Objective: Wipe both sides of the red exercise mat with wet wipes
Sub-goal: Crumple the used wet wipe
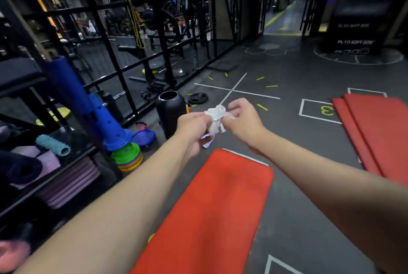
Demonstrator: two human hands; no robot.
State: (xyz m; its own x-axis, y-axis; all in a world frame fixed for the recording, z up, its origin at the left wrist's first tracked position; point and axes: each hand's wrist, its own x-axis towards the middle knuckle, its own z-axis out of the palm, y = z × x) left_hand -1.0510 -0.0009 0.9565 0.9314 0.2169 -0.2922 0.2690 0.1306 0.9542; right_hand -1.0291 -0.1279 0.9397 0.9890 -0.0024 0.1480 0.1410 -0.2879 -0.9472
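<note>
Head view. Hands, two: left hand [194, 127] and right hand [245, 120], raised side by side, forearms bare. Wet wipe [217, 119], one, white and crumpled, held between them; the grip of each hand pinches it, fingers curled on it from either side. Small pale item [207, 142], one, showing under the left hand; what it is cannot be told. Red exercise mat [212, 207], one, lying flat on the dark floor [298, 163] below the hands, its near end running out of frame. Further red mats [379, 132], two, overlapped flat on the floor at right, well apart from the first. Black cylinder [171, 112], one, upright, open-topped, left of the hands. Tall blue cone [108, 123], one, perforated, just beside a stack of flat coloured cones [128, 159], count not legible. Teal ridged roller [53, 144], one, on the rack [44, 185] at left, near folded purple mats [72, 176], count unclear. Weight plate [198, 97], one, black, flat on the floor beyond the cylinder. Plyo boxes [355, 31], black, stacked far right, two labels readable. Floor square numbered 3 [320, 110], one.
</note>
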